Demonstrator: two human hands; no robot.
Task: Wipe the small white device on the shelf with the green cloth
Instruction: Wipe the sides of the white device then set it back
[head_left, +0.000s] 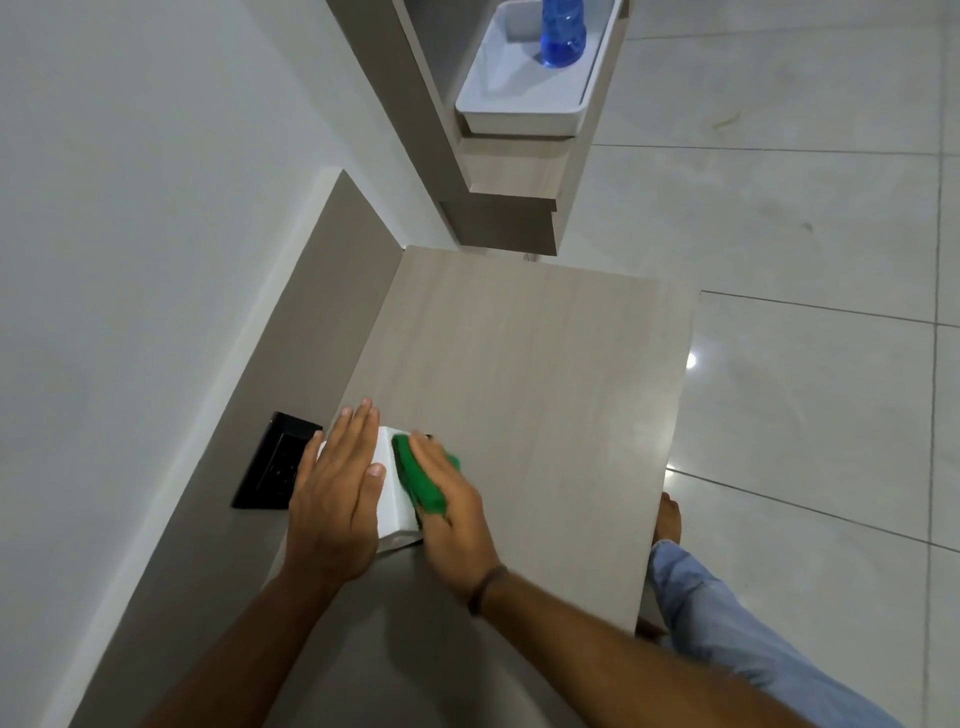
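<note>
A small white device (396, 501) sits on the light wooden shelf (519, 374), close to its back panel. My left hand (335, 493) lies flat on the device's left side, fingers together, and holds it down. My right hand (452, 512) presses a folded green cloth (423, 480) against the device's right side and top. Both hands hide most of the device; only a white strip between them shows.
A black wall socket plate (272, 462) is set in the back panel just left of the device. Farther back, a white tray (519, 111) holds a blue bottle (562, 34) on another shelf. Glossy tiled floor (805, 208) lies to the right, with my foot (669, 519) and jeans leg (727, 618).
</note>
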